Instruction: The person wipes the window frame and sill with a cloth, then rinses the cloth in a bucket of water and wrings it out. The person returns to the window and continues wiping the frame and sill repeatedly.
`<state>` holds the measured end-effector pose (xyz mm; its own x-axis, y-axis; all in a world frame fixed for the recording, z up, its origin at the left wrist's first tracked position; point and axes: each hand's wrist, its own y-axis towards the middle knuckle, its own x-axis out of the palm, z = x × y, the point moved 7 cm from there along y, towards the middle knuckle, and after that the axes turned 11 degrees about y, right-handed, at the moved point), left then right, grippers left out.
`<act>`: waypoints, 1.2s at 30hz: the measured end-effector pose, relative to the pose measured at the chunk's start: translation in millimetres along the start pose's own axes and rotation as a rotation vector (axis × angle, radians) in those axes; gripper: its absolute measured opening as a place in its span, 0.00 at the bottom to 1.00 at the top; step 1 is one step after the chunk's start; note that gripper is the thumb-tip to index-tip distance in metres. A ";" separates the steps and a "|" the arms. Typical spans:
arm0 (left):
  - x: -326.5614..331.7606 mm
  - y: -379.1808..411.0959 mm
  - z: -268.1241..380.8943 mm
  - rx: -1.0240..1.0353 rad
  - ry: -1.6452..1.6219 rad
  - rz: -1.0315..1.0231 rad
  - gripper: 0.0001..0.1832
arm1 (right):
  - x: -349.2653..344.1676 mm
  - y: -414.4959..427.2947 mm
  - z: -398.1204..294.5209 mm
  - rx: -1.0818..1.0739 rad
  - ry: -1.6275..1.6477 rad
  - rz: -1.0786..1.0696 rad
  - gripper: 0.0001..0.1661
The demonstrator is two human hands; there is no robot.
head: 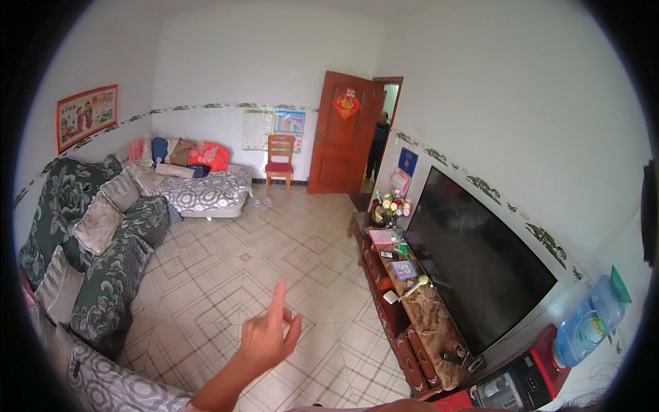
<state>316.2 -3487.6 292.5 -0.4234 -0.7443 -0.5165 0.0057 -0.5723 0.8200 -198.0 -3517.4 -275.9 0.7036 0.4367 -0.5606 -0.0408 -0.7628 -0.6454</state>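
Note:
My left hand (270, 332) is raised over the tiled floor (216, 278), its forearm entering from the lower left. The index finger points away from me and the thumb stands apart; the other fingers look curled, and I see nothing held. My right hand is out of view, though a strip of skin shows at the bottom edge. To the right of the hand runs a carved wooden TV cabinet (427, 329). On it lie a purple book (403, 270), a pale green handheld object (416, 286) and a small white item (391, 297).
A covered sofa (103, 304) with cushions (99, 224) lines the left. Behind are a daybed (211, 190), a wooden chair (280, 162) and an open red door (340, 139), with a person (380, 141) in the doorway. At right are a large television (479, 262) and a water dispenser (530, 376).

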 end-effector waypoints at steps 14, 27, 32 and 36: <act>348.7 189.2 -151.2 0.057 0.151 -0.255 0.31 | -124.7 239.4 -120.8 0.253 0.092 -0.035 0.15; 561.4 153.9 -453.0 -0.484 0.432 -1.049 0.27 | -227.1 627.3 -496.7 -0.454 0.173 -0.098 0.17; 652.3 226.1 -555.8 -0.442 0.404 -1.006 0.25 | -237.6 691.4 -564.6 -0.188 -0.003 -0.113 0.20; 749.5 310.6 -610.0 -0.324 0.291 -1.097 0.30 | -242.8 734.1 -522.8 0.080 -0.078 -0.158 0.19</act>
<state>553.2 -4433.2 9.6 -0.1226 0.1735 -0.9772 0.0154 -0.9842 -0.1766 -27.9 -4432.7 -342.4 0.6489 0.5862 -0.4851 0.0079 -0.6427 -0.7661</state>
